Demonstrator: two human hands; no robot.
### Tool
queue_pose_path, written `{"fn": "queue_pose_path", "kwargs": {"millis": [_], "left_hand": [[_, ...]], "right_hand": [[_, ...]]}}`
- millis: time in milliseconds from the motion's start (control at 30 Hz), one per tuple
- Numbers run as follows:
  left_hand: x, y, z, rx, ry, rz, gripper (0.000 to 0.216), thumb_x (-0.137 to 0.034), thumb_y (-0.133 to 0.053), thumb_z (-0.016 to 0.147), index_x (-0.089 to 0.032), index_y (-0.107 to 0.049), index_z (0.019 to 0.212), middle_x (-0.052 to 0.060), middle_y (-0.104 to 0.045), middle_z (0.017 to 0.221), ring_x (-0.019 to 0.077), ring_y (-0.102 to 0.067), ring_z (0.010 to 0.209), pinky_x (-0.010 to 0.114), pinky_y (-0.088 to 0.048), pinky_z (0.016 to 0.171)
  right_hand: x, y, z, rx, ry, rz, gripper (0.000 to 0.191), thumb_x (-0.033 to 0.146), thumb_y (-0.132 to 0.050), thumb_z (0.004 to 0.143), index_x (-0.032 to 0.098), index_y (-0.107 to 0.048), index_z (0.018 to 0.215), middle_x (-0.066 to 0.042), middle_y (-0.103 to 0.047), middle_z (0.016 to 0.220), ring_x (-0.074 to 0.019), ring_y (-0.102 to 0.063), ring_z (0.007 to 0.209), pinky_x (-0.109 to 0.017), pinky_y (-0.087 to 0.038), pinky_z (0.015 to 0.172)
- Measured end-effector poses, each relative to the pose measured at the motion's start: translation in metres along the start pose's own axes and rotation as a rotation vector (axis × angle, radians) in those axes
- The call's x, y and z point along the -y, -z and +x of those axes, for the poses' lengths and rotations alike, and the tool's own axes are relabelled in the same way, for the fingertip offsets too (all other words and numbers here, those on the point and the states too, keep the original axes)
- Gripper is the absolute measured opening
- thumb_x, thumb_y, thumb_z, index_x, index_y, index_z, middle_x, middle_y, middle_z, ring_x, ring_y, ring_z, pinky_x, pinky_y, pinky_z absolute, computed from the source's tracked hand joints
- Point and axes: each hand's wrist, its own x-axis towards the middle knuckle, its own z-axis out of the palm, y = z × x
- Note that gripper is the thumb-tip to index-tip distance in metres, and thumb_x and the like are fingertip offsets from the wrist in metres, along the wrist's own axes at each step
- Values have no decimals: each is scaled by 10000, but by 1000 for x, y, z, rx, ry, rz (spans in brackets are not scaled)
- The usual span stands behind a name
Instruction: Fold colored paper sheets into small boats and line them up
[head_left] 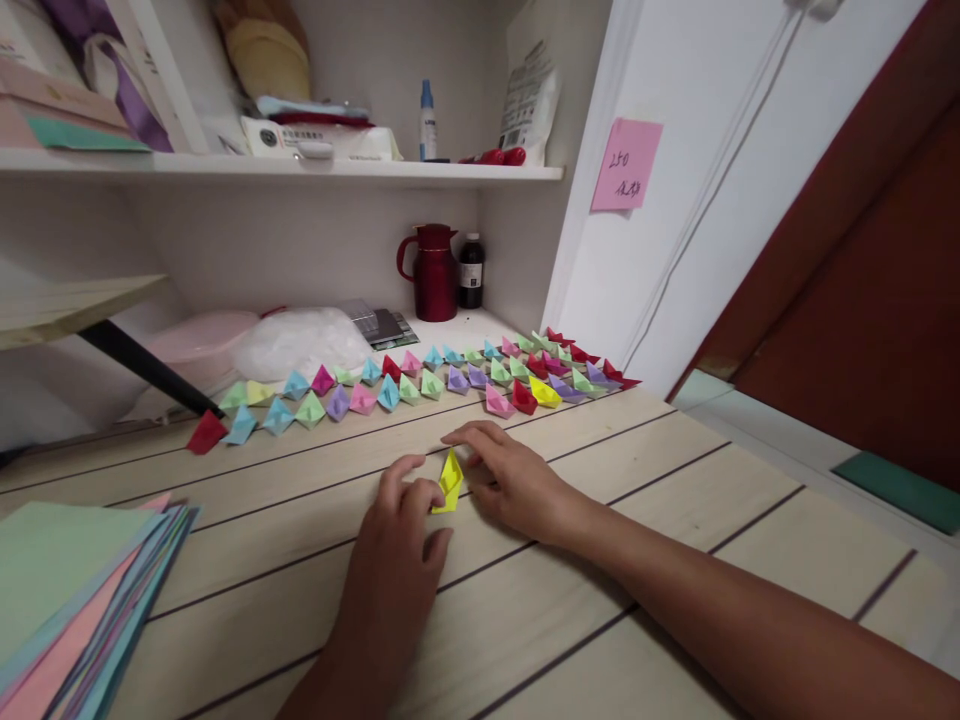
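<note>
Curling left hand at the yellow paper boat mid-scene on the table, cannot tell if gripping, holding right hand unclenched just right, probably handling light, crushable folds best pinched lengthwise.

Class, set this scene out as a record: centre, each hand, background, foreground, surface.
Centre: small yellow folded-paper boat
Left hand: curled at the boat's left side
Right hand: near its right side, contact unclear
Background: rows of multicoloured folded-paper boats
Foreground: stack of pastel paper sheets, at left
Surface: pale wood-patterned table with dark lines
</note>
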Motion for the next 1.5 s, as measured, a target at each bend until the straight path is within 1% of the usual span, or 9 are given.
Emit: {"fn": "queue_pose_path", "kwargs": {"millis": [267,400,600,900,1067,1133,1233,1367,1500], "left_hand": [[11,-2,2,-113,101,9,296,-122,-690,664,-225,-467,830,79,-464,1212,258,-528,1134,432,-459,903],[7,0,5,-23,107,7,260,-124,-682,667,-226,-522,844,23,-537,996,215,-588,912,388,-478,809],[0,2,8,129,43,-31,207,-104,-601,748,-232,-562,906,-3,-590,918,162,-572,778,333,-445,751],[-1,4,6,180,-46,94,150,-87,-505,790,-220,-573,773,-6,-625,873,164,-576,796,326,-392,747],[-6,7,6,230,-153,192,204,-78,-456,827,-219,-599,787,16,-611,928,168,-568,817,305,-402,723],[-8,7,7,257,-180,237,223,-78,-444,845,-214,-617,810,31,-616,967,174,-572,828,312,-411,732],[-9,7,8,273,-193,277,235,-88,-436,868,-210,-634,835,40,-622,992,189,-581,855,347,-421,770],[-7,7,7,234,-191,282,241,-103,-409,891,-202,-615,815,45,-615,990,201,-584,864,394,-431,792],[3,5,6,33,-118,140,167,-120,-471,864,-213,-572,959,58,-576,1052,213,-577,957,393,-470,812]], "right_hand": [[-1,1,1,-28,-55,19,628,-50,-437,725,263,-498,1266,-71,-491,1293,-164,-578,946,-303,-465,851],[1,1,2,-38,-49,17,578,-39,-432,744,252,-527,1234,-65,-536,1246,-167,-575,959,-302,-455,862],[0,-2,3,-36,-29,1,512,-2,-458,784,241,-538,1227,-66,-589,1164,-183,-574,992,-321,-449,888],[0,1,4,-32,-72,231,552,-33,-409,773,242,-552,1230,-68,-552,1214,-149,-589,938,-345,-458,906],[3,8,6,1,-141,459,323,215,-438,933,227,-527,1244,-59,-618,1154,-175,-572,1045,-344,-458,902],[3,9,6,5,-198,442,322,304,-479,933,211,-541,1235,-56,-657,1041,-174,-597,941,-324,-472,828],[4,8,7,26,-243,338,264,266,-578,861,188,-630,1108,-24,-668,861,-149,-586,756,-279,-458,708],[4,6,8,8,-250,294,148,187,-582,818,176,-682,927,2,-642,750,-117,-534,644,-240,-415,615],[0,3,9,-39,-271,429,147,167,-578,800,173,-665,918,-5,-644,798,-110,-542,653,-225,-434,600]]}}
